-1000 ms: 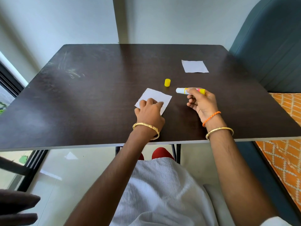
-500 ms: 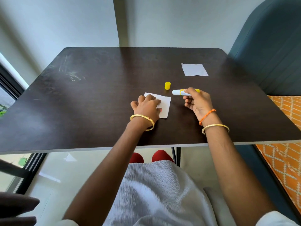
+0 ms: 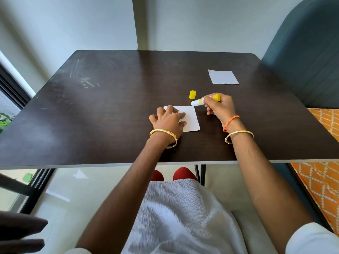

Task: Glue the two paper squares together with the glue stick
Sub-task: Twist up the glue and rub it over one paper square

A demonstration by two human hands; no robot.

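Note:
One white paper square lies near the middle of the dark table. My left hand rests flat on its left part with fingers spread, pinning it down. My right hand grips the uncapped glue stick, whose white tip touches the square's far right corner. The glue stick's yellow cap stands just beyond that tip. A second white paper square lies farther back on the right, untouched.
A dark teal chair back stands against the table's right side, with an orange patterned cushion below it. A wall runs behind the table. A window frame is at the left.
The near square was turned and squared up under my left hand, whose fingers have spread. My right hand tilted the glue stick down until its tip reached the paper's corner.

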